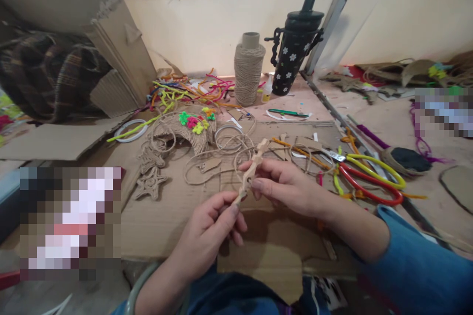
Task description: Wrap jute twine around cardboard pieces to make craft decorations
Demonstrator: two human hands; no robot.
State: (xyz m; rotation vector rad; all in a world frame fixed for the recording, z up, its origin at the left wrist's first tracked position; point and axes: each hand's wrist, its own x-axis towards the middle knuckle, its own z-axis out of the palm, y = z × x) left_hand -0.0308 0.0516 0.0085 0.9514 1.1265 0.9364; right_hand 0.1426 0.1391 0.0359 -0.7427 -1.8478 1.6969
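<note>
My left hand (212,229) pinches the lower end of a narrow, wavy-edged cardboard strip (253,167). My right hand (284,187) grips the same strip around its middle, thumb and fingers closed on it. The strip points up and away from me, over a flat sheet of cardboard (166,216) on the table. Thin jute twine loops (225,155) lie just beyond the strip's tip. A twine-wrapped crescent with small coloured flowers (190,128) sits behind them, and a twine star (151,183) lies to the left.
Red and yellow scissors (365,177) lie to the right of my right hand. A spool of jute twine (249,69) and a black flowered bottle (295,49) stand at the back. Coloured pipe cleaners (188,91), corrugated cardboard (118,59) and white rings (129,130) crowd the left.
</note>
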